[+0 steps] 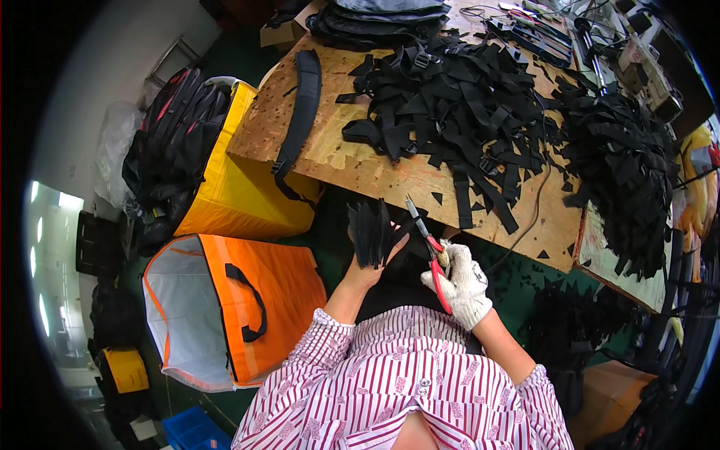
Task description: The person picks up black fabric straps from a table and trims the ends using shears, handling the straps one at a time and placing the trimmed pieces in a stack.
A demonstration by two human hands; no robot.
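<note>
My bare left hand (368, 270) grips a bundle of black webbing strips (371, 233) whose ends fan upward. To its right, my right hand (464, 287), in a white knitted glove, holds a pair of red-handled scissors or a similar cutting tool (419, 216), its metal end pointing up and left near the strips. Both hands are in front of the near edge of a worn plywood table (337, 152). A large heap of black webbing pieces with buckles (455, 107) lies on the table. A padded black shoulder strap (304, 101) lies at the table's left, its narrow end hanging over the edge.
An open orange bag (275, 304) and a yellow bag (247, 191) filled with black backpacks (174, 140) stand at the left. Another webbing pile (619, 169) is on the right. Folded black bags (382, 25) and tools (534, 36) lie at the back. A cardboard box (610, 394) stands lower right.
</note>
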